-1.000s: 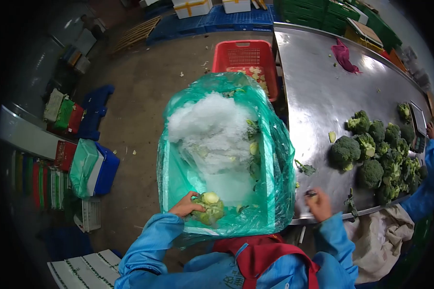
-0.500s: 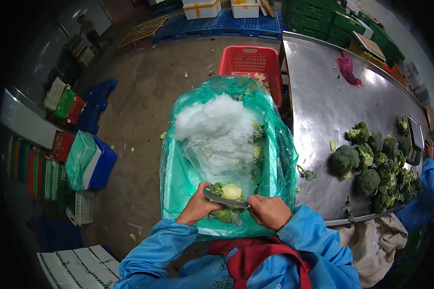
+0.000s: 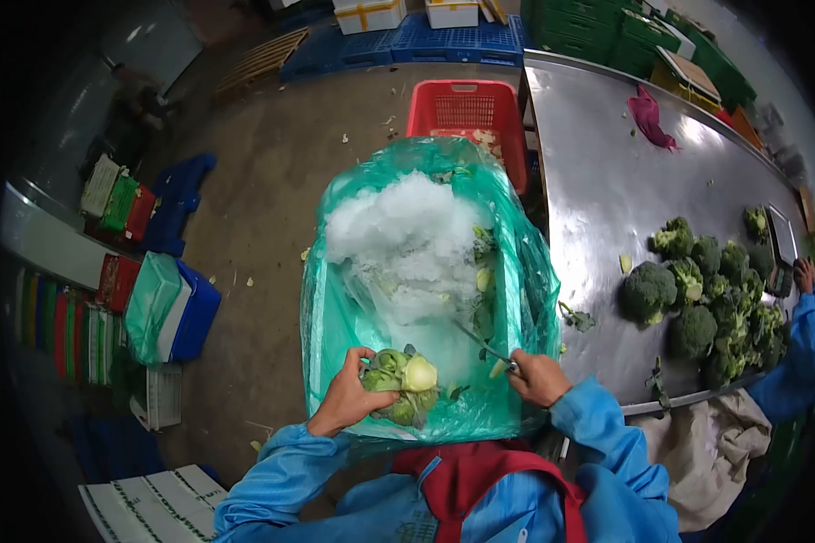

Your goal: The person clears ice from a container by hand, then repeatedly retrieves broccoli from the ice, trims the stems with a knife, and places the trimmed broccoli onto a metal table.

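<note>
My left hand [image 3: 344, 403] grips a broccoli head [image 3: 400, 385] stem-up over the near end of a box lined with a green plastic bag [image 3: 330, 299]. Crushed ice [image 3: 403, 240] fills most of the bag, with a few broccoli pieces along its right side. My right hand [image 3: 539, 378] holds a knife [image 3: 482, 344] whose blade points up and left, away from the broccoli. A pale cut piece sits near the blade, by the bag's right wall.
A steel table [image 3: 607, 181] runs along the right, carrying a pile of broccoli [image 3: 711, 299] and a pink cloth [image 3: 650, 116]. Another person's hand [image 3: 804, 271] in a blue sleeve works at the far right. A red crate [image 3: 466, 113] stands behind the bag. Crates and boxes [image 3: 154, 308] line the left floor.
My right hand came from the table edge to the broccoli with the knife, cut across its stem, and has now drawn the knife away to the right. The left hand kept hold of the broccoli.
</note>
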The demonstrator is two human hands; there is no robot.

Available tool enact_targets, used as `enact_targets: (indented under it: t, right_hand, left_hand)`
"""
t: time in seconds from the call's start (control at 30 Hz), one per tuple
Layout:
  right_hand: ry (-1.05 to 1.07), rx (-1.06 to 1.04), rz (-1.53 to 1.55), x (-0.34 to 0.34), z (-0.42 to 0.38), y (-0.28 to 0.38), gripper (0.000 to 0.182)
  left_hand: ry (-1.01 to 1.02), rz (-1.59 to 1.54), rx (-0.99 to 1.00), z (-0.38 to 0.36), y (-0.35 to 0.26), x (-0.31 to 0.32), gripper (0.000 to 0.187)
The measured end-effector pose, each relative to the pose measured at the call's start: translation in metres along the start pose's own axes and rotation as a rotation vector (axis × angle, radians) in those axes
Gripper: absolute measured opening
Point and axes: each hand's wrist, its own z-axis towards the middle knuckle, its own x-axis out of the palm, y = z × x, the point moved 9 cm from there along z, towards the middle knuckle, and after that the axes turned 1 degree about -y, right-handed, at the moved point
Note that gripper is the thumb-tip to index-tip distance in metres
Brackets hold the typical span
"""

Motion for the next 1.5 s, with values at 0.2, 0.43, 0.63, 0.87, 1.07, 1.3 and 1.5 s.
enact_targets:
  t: [0.2,0.43,0.63,0.87,1.07,1.3,1.5]
  right_hand:
    - [-0.091,-0.293,0.046,-0.025,-0.006,0.110,0.018]
    - [-0.108,0.051,0.333,-0.011,0.015,0.006,0.023]
    - [0.278,0.235,1.459,0.022,0.000,0.082,0.046]
    - [0.028,0.164,1.700,0.015,0.002,0.026,0.064]
    - [-0.039,0.045,1.787,0.013,-0.012,-0.036,0.070]
    - [-0.202,0.050,1.953,-0.023,-0.039,-0.074,0.063]
    - [-1.001,0.070,1.293,-0.205,-0.162,-0.194,0.052]
  left_hand:
    - [-0.069,-0.075,0.033,0.013,-0.017,0.007,0.073]
    - [-0.258,0.056,0.239,-0.012,-0.059,-0.016,0.068]
    - [-0.505,0.330,0.693,-0.020,-0.107,0.006,0.070]
    - [-0.357,-0.043,0.901,-0.030,-0.112,0.020,0.082]
    - [0.072,-0.552,0.255,0.019,-0.058,0.052,0.071]
    - [0.218,-0.370,0.386,0.037,-0.107,0.094,0.053]
    - [0.002,-0.166,0.066,0.108,0.004,0.069,0.057]
